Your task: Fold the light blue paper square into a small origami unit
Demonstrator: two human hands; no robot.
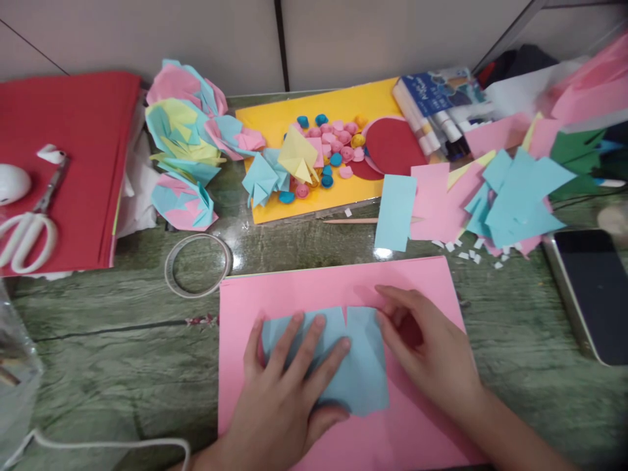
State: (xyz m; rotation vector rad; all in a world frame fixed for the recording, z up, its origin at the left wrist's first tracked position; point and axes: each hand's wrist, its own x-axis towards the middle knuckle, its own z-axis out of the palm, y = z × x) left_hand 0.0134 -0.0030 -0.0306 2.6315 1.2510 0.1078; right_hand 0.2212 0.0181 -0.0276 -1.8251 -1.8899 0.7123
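Observation:
A light blue sheet of paper (366,366) with a short slit in its top edge lies on a stack of pink paper (294,288). My left hand (289,379) rests flat over the blue sheet's left part, fingers spread. At the sheet's upper right corner, my right hand (426,340) has its thumb and fingers bent together on the paper's edge. Its index fingertip reaches a little past that corner, over the pink paper.
Behind the stack are a tape roll (169,268), folded paper flowers (184,144), a yellow sheet (275,212) bearing small paper curls, and paper scraps (520,196). Scissors (32,229) lie on red paper (93,176) at left; a phone (593,294) lies at right.

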